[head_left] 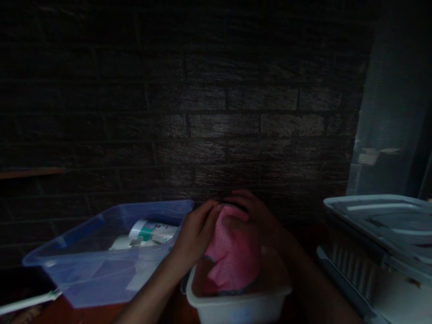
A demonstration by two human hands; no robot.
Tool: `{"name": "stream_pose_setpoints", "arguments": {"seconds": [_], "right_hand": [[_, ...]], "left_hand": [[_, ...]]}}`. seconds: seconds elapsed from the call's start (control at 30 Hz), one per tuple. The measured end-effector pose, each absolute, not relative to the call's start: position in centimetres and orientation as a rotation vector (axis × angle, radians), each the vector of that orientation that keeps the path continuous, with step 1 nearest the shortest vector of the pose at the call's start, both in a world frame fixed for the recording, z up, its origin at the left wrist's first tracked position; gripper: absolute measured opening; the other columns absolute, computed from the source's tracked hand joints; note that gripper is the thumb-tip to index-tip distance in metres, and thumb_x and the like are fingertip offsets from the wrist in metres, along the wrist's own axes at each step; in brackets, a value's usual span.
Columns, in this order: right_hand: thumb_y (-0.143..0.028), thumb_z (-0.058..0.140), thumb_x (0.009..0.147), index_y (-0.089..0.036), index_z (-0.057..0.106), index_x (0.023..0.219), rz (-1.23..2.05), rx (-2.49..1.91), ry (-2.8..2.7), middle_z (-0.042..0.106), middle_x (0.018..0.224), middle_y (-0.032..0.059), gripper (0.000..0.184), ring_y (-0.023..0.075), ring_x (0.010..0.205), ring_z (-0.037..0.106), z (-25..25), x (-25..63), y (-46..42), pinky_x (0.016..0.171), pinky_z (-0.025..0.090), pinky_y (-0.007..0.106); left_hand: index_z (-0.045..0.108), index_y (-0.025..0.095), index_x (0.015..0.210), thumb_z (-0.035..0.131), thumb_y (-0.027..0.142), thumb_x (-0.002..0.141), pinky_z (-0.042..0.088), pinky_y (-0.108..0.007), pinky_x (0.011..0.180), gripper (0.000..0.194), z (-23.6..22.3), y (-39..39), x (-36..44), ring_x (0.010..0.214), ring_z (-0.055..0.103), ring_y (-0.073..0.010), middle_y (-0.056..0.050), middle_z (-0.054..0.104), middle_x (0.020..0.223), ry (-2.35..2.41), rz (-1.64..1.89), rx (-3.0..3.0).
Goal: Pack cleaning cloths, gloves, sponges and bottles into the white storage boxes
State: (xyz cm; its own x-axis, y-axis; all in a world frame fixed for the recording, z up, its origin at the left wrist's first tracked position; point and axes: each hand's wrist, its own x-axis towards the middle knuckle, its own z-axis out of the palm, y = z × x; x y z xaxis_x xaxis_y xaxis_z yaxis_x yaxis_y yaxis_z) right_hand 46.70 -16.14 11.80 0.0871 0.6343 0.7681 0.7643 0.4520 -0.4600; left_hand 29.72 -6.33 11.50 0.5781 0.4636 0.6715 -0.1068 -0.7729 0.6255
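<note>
A pink cloth (232, 252) with a dark stitched edge hangs in folds inside a white plastic tub (239, 303). My left hand (199, 229) pinches the cloth's upper edge from the left, its fingers curled over the top. On the other side my right hand (258, 222) has its thumb on the front of the cloth and its fingers behind the upper edge. The lower folds of the cloth lie in the tub, below both hands. Dim light hides the detail of the right fingers.
To the left stands a bluish clear plastic bin (97, 279) with a white and green canister (153, 231) lying in it. A lidded container (388, 225) is at the right. Behind everything rises a dark brick wall (229, 99). A white stick (30, 302) shows at the lower left.
</note>
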Motion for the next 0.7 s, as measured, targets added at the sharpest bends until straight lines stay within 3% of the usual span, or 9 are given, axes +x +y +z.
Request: {"name": "stream_pose_setpoints", "arguments": {"seconds": [0.07,0.17,0.37,0.47,0.57,0.7], "right_hand": [[-0.039,0.069,0.089,-0.022,0.077,0.093,-0.092,-1.216,-1.697,0.071,0.099,0.0038,0.02,0.0203,0.089,0.064,11.6,46.5,-15.9,0.08,0.047,0.031],[-0.038,0.054,0.099,-0.019,0.066,0.07,-0.019,-1.238,-1.614,0.057,0.064,-0.0031,0.037,0.0138,0.062,0.051,11.4,46.5,-15.6,0.06,0.038,0.027],[-0.045,0.053,0.098,-0.02,0.052,0.067,-0.052,-1.133,-1.07,0.046,0.063,-0.0043,0.04,0.013,0.06,0.041,12.1,47.9,-16.2,0.052,0.031,0.025],[-0.045,0.055,0.096,-0.019,0.057,0.07,-0.109,-1.099,-0.93,0.052,0.065,-0.0026,0.036,0.0148,0.063,0.045,12.7,48.5,-16.7,0.054,0.035,0.025],[-0.044,0.057,0.092,-0.019,0.063,0.073,-0.105,-1.109,-0.898,0.059,0.069,-0.0005,0.032,0.0169,0.067,0.05,12.9,48.9,-16.9,0.058,0.039,0.026],[-0.038,0.06,0.087,-0.019,0.062,0.065,0.015,-1.099,-0.846,0.055,0.063,-0.0015,0.029,0.0162,0.063,0.046,12.9,49.1,-16.9,0.055,0.036,0.027]], "left_hand": [[0.065,0.022,0.087,0.05,0.04,0.1,0.043,-0.027,0.074,0.027,11.5,-6.4,29.8,0.08,0.058,-0.0198,0.0,0.065,0.081,0.259,1.157,2.175],[0.065,0.021,0.088,0.053,0.042,0.098,0.042,-0.026,0.069,0.026,11.5,-6.1,29.8,0.075,0.056,-0.0183,0.0,0.064,0.079,0.24,1.093,2.143],[0.07,0.021,0.087,0.066,0.042,0.09,0.045,-0.027,0.07,0.022,11.5,-4.0,29.3,0.081,0.06,-0.0204,-0.002,0.069,0.086,0.159,0.83,2.162],[0.072,0.02,0.081,0.065,0.042,0.091,0.042,-0.026,0.063,0.025,11.7,-2.5,29.0,0.07,0.057,-0.0177,-0.002,0.067,0.076,0.2,0.849,2.073],[0.075,0.019,0.084,0.064,0.043,0.093,0.043,-0.026,0.065,0.027,12.0,-1.6,28.7,0.07,0.059,-0.0174,-0.003,0.071,0.078,0.251,0.946,1.886],[0.078,0.018,0.091,0.064,0.048,0.093,0.047,-0.029,0.071,0.033,12.1,-1.5,28.6,0.073,0.065,-0.0194,-0.005,0.075,0.082,0.276,0.971,1.65]]}}
